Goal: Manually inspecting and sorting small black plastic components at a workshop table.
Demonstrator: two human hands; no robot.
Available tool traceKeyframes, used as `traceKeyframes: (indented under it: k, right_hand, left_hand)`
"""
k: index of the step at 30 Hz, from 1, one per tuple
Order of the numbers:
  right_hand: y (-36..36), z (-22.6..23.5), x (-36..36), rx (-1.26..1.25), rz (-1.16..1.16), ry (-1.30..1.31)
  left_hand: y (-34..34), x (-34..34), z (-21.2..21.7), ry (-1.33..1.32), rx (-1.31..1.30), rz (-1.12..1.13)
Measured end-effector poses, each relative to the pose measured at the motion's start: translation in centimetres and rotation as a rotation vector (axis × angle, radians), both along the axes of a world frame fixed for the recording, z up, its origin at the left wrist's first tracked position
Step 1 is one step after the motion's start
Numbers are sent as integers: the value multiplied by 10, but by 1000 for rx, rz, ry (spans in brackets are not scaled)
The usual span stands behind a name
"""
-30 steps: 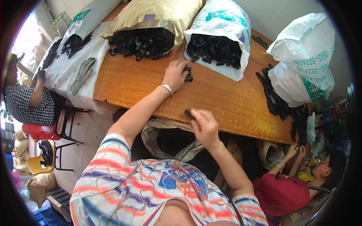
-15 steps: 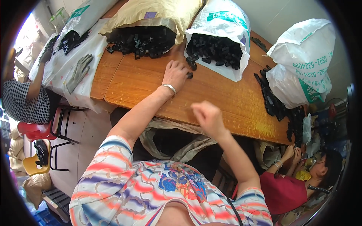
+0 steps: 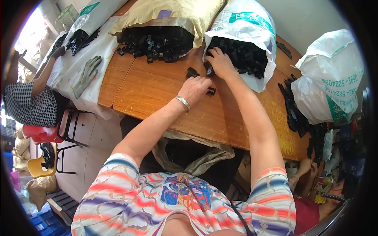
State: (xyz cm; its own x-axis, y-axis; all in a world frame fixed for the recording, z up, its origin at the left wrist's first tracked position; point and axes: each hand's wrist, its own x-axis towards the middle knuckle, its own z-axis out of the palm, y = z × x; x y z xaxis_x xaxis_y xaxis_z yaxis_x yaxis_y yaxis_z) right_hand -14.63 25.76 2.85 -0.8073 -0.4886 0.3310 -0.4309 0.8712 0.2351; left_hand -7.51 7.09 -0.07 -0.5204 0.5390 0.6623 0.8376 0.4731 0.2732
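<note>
My left hand [image 3: 194, 93] rests on the wooden table with its fingers curled, closed around a small black plastic part [image 3: 211, 91] that sticks out at its right side. Another black plastic piece [image 3: 192, 72] lies just beyond its knuckles. Farther up, my right hand [image 3: 222, 65] reaches to the left edge of the white sack's [image 3: 258, 27] mouth. Its fingers are spread and bent down over the black parts [image 3: 246, 59] spilling there; the fingertips are partly hidden. A loose black part [image 3: 209, 70] lies beneath that hand.
A tan sack [image 3: 177, 11] of black parts lies at the back left. On the right stand a knotted white bag [image 3: 327, 86] and a heap of black strips [image 3: 293, 108]. A grey glove [image 3: 86, 74] lies on the left table. Co-workers sit at both sides; an open cloth bag [image 3: 201, 165] hangs by my lap.
My right hand has moved from the table's near edge up to the white sack's mouth. My left hand has drawn back slightly, uncovering a black piece. The view has shifted a little.
</note>
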Motion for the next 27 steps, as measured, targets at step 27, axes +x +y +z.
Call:
traceKeyframes:
  k: [27]
  right_hand:
    - [21,-6,173,-625,-371,-92]
  left_hand:
    - [1,68,3,-332,129,23]
